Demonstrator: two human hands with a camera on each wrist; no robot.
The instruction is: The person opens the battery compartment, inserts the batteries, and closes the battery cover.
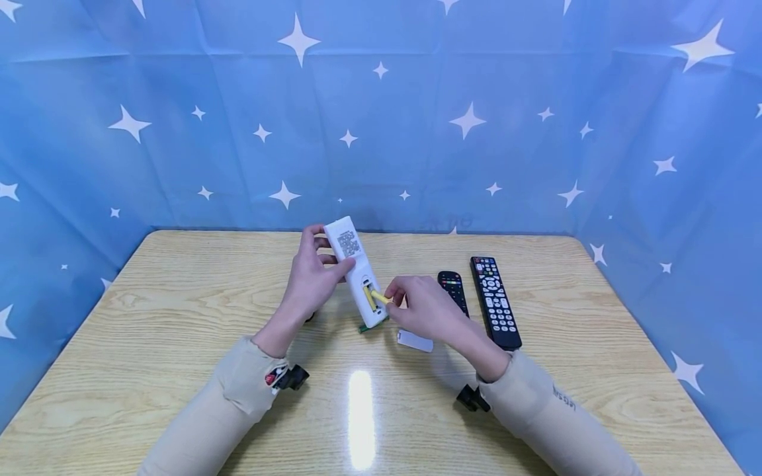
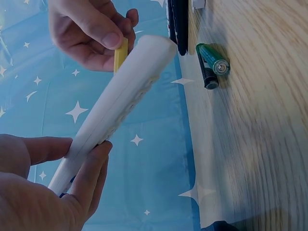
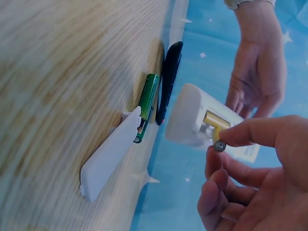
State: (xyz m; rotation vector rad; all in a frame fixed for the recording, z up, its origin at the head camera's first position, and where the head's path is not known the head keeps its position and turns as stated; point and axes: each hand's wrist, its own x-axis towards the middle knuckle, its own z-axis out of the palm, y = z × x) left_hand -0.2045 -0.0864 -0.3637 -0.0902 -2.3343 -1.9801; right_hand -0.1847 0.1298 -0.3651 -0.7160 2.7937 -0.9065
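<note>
A white remote control (image 1: 364, 270), its back facing up and its battery compartment uncovered, is held by my left hand (image 1: 311, 277) between thumb and fingers. One yellow battery (image 1: 370, 299) lies in that compartment. My right hand (image 1: 425, 307) pinches a second yellow battery (image 3: 219, 140) between thumb and forefinger, one end at the compartment's opening. Below the right hand, a white battery cover (image 1: 415, 341) lies on the table. Beside the cover are a green battery (image 2: 214, 58) and a dark battery (image 2: 208, 77), mostly hidden in the head view by the remote.
Two black remotes lie to the right on the wooden table (image 1: 178, 317): a smaller one (image 1: 452, 288), partly behind my right hand, and a longer one (image 1: 495, 303). Another dark object (image 3: 170, 79) shows beyond the batteries. A blue star-patterned cloth (image 1: 381, 132) hangs behind the table.
</note>
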